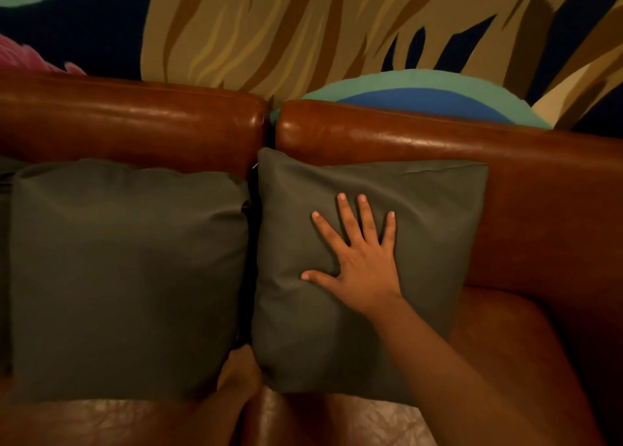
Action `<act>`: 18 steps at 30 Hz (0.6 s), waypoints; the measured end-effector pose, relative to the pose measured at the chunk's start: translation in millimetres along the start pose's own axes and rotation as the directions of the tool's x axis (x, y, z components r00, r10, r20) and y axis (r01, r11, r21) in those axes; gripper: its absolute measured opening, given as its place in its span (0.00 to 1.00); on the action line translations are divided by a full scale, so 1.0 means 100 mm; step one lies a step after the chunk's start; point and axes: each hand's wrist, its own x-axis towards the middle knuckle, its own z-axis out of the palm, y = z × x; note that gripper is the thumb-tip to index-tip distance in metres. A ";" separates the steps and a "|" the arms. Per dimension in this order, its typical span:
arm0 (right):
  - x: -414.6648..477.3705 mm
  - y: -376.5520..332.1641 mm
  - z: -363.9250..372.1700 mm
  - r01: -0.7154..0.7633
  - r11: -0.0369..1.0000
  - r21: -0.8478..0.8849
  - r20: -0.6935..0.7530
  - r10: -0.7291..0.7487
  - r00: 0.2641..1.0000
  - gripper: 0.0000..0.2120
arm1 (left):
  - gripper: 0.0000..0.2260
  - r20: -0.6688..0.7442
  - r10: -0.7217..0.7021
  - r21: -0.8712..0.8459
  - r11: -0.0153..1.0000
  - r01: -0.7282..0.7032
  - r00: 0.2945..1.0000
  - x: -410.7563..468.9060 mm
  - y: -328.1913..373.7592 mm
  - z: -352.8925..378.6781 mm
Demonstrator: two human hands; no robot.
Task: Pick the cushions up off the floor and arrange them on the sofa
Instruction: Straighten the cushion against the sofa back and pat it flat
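Note:
Two dark green cushions stand upright against the backrest of the brown leather sofa (438,138). My right hand (357,253) lies flat with fingers spread on the front of the right cushion (431,209), pressing it. My left hand (240,373) is at the bottom gap between the two cushions, at the lower left corner of the right cushion; its fingers are hidden between them. The left cushion (128,277) leans beside it, almost touching. A sliver of another dark cushion (4,260) shows at the far left edge.
Behind the sofa hangs a large patterned wall covering (286,30) in tan, navy, teal and pink. Bare leather backrest and seat (526,327) show to the right of the right cushion. The seat's front edge runs along the bottom of the view.

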 end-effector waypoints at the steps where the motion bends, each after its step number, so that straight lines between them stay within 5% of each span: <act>1: 0.00 0.00 0.00 0.002 1.000 -0.001 0.003 -0.002 1.000 0.43 | 0.15 0.072 0.023 0.058 0.998 -0.028 0.997 0.04 0.02 -0.09; 3: -0.01 -0.01 -0.01 0.002 1.000 0.001 0.008 -0.002 1.000 0.43 | 0.17 0.314 0.084 -0.017 0.996 -0.083 0.946 0.17 0.01 -0.28; 6: -0.02 -0.03 -0.03 -0.005 1.000 -0.002 0.010 0.005 1.000 0.44 | 0.40 0.460 0.162 -0.250 0.967 -0.047 0.873 0.29 0.00 -0.47; 9: -0.02 -0.02 -0.05 -0.002 1.000 -0.003 0.021 0.003 1.000 0.44 | 0.25 0.292 0.301 -0.365 0.912 -0.185 0.908 0.20 0.03 -0.46; 12: -0.06 -0.05 -0.04 -0.008 1.000 -0.007 0.029 0.008 1.000 0.43 | 0.21 -0.009 0.348 -0.114 0.931 -0.347 0.937 0.07 0.06 -0.34; 14: -0.11 -0.05 -0.04 -0.009 1.000 -0.007 0.020 0.009 1.000 0.43 | 0.24 0.085 0.312 -0.016 0.950 -0.312 0.946 0.06 0.09 -0.38; 16: -0.15 -0.04 -0.07 -0.011 1.000 0.007 0.005 0.011 1.000 0.44 | 0.38 0.329 0.311 -0.123 0.950 -0.286 0.892 0.08 0.14 -0.55; 18: -0.18 -0.03 -0.09 -0.037 0.999 0.019 -0.007 0.037 0.999 0.45 | 0.58 0.390 0.397 -0.382 0.891 -0.246 0.831 0.03 0.30 -0.82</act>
